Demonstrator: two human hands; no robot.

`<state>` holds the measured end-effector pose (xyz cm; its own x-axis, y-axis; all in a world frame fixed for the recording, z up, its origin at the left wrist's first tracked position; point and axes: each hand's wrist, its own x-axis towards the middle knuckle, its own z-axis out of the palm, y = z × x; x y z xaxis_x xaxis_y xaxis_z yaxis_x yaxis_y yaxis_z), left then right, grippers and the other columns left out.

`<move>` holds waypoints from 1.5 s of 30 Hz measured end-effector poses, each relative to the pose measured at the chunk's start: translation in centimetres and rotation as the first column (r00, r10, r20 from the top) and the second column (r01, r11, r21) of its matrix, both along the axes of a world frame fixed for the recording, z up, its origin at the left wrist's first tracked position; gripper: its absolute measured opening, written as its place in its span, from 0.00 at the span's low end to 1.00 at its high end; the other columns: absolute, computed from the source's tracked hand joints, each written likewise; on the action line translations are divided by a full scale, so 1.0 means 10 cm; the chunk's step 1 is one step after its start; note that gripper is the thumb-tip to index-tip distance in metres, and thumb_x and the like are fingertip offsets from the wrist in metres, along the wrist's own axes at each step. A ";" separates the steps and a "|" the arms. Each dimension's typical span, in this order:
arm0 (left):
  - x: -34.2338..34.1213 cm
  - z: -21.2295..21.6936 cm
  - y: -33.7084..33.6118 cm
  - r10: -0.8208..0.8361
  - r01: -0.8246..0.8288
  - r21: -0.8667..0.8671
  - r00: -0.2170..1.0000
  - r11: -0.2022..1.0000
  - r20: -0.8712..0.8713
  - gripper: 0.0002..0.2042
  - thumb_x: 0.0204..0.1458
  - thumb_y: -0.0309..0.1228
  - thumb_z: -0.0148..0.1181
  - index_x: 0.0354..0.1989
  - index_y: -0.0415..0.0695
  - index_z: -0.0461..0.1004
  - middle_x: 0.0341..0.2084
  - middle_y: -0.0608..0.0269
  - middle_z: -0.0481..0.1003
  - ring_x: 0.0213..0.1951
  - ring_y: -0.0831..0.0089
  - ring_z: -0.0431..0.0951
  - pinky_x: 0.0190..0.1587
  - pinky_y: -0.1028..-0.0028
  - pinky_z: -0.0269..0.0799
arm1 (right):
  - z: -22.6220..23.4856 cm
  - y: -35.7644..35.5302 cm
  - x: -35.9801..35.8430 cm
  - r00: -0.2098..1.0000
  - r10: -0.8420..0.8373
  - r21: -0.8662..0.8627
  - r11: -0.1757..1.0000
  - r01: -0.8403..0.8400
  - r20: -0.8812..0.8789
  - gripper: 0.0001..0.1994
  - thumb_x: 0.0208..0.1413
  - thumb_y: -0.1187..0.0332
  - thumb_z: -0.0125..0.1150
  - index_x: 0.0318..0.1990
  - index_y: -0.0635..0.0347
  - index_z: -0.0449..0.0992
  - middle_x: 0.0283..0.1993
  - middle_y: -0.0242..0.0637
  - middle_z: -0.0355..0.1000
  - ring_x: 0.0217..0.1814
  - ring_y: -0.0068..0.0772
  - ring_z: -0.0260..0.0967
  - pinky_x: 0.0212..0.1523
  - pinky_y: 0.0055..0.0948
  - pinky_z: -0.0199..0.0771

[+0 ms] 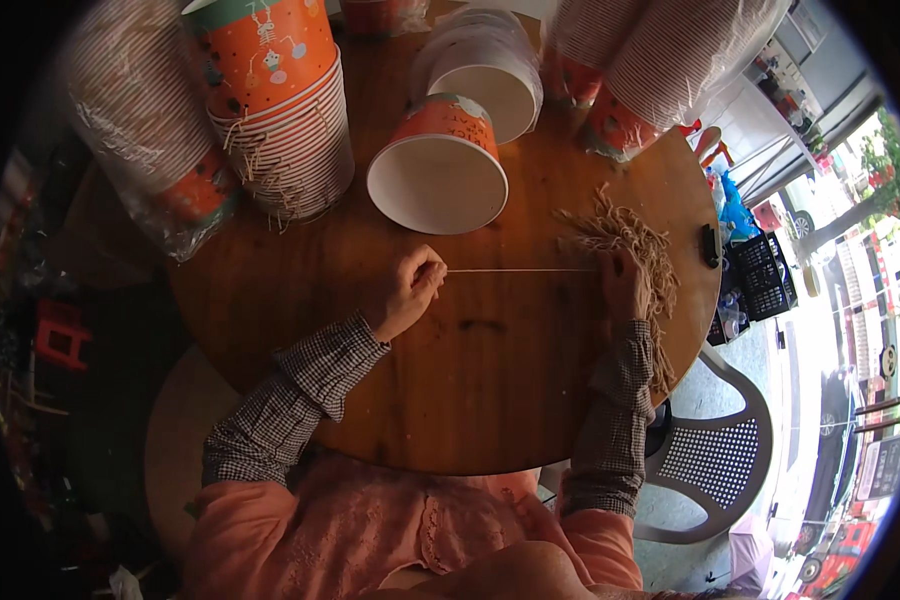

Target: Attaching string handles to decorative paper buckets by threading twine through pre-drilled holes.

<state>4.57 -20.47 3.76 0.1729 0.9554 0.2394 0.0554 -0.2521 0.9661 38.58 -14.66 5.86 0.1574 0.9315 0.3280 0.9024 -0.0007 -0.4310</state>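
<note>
On the round wooden tabletop (470, 390) the left hand (410, 290) pinches one end of a thin pale string (520, 270) between closed fingers (432, 272). The string runs straight and tight across to the right hand (625, 285), whose fingers are closed on the other end, beside a loose bundle of tan strings (630, 240) at the right edge. Just beyond the string lies an orange paper bucket (440, 165) on its side, its white inside facing the person. A stack of striped buckets (285, 120) stands farther left.
</note>
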 end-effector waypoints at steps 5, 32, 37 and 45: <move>0.05 -0.02 -0.08 0.067 -0.063 0.074 0.996 0.995 -0.052 0.06 0.58 0.28 0.52 0.31 0.40 0.67 0.19 0.64 0.70 0.21 0.78 0.71 0.25 0.78 0.68 | 0.13 -0.13 -0.53 0.935 0.330 0.319 0.907 -0.275 -0.130 0.04 0.56 0.75 0.55 0.37 0.60 0.76 0.31 0.37 0.73 0.31 0.31 0.72 0.32 0.31 0.73; 0.07 0.21 -0.16 0.187 -0.047 0.466 0.947 0.884 -0.260 0.05 0.52 0.20 0.55 0.34 0.40 0.67 0.28 0.56 0.73 0.31 0.59 0.76 0.31 0.67 0.71 | 0.18 -0.62 -1.55 0.508 0.368 -0.025 0.791 -0.611 -0.779 0.09 0.53 0.70 0.64 0.36 0.66 0.74 0.23 0.29 0.71 0.27 0.15 0.67 0.28 0.20 0.69; 0.09 0.22 -0.12 0.181 -0.045 0.480 0.954 0.876 -0.240 0.04 0.53 0.21 0.55 0.34 0.41 0.68 0.27 0.56 0.72 0.30 0.61 0.76 0.30 0.69 0.70 | 0.07 -0.59 -1.51 0.440 0.406 0.042 0.772 -0.635 -0.801 0.07 0.53 0.70 0.64 0.33 0.64 0.72 0.22 0.24 0.66 0.25 0.11 0.60 0.24 0.16 0.62; -0.01 0.28 -0.10 0.009 -0.008 -0.064 1.000 0.998 0.011 0.22 0.64 0.46 0.42 0.29 0.38 0.70 0.21 0.65 0.69 0.26 0.80 0.70 0.30 0.78 0.67 | 0.18 -0.64 -1.58 0.374 0.362 0.095 0.815 -0.572 -0.854 0.05 0.55 0.72 0.62 0.31 0.63 0.73 0.22 0.20 0.64 0.24 0.09 0.56 0.25 0.14 0.59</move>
<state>4.45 -21.49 6.58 0.1624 0.9702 0.1800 0.0463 -0.1897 0.9807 22.79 -21.11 7.64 -0.2348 0.9643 0.1221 0.0230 0.1311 -0.9911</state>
